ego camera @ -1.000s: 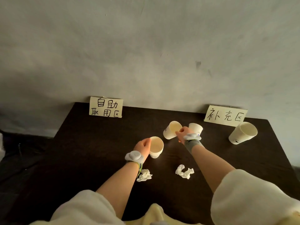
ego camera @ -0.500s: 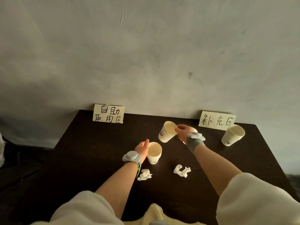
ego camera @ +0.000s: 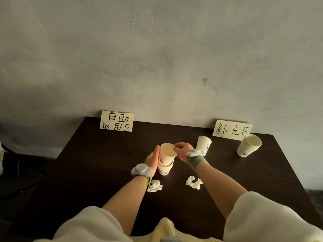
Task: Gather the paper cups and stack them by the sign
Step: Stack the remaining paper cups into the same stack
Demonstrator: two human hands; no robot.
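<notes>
Paper cup [ego camera: 166,153] nested, table's [ego camera: 104,154] middle.

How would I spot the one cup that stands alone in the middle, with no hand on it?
Start at the right-hand paper sign leaning on the wall at the back of the dark table. Just in front of its left end stands a single white paper cup, upright with a small blue mark. Unlike the ribbed cup further right, it is smooth, and no hand touches it.
</notes>
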